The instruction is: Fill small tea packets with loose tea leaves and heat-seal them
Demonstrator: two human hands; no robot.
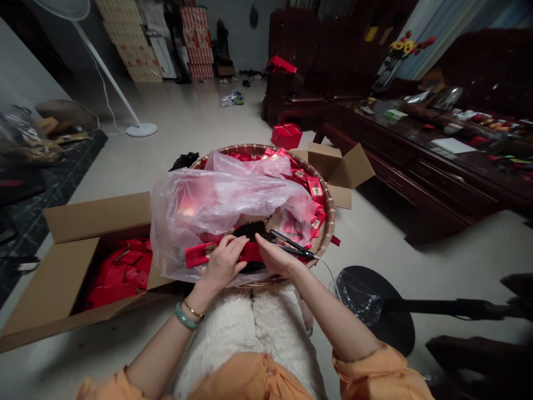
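Note:
A round woven basket [328, 214] rests on my lap, filled with red packets [315, 191], a heap of dark loose tea [252, 229] and a crumpled clear plastic bag [216, 205]. My left hand [222, 264] and my right hand [277, 256] both pinch one long red packet [197, 254] lying across the basket's near edge. A black heat-sealing tong [291, 244] with a white cord lies on the basket just right of my right hand.
An open cardboard box [62, 272] with red packets stands on the floor at my left. A smaller open box [339, 169] sits behind the basket. A dark wooden table [437, 166] runs along the right. A black round fan base [391, 311] lies at lower right.

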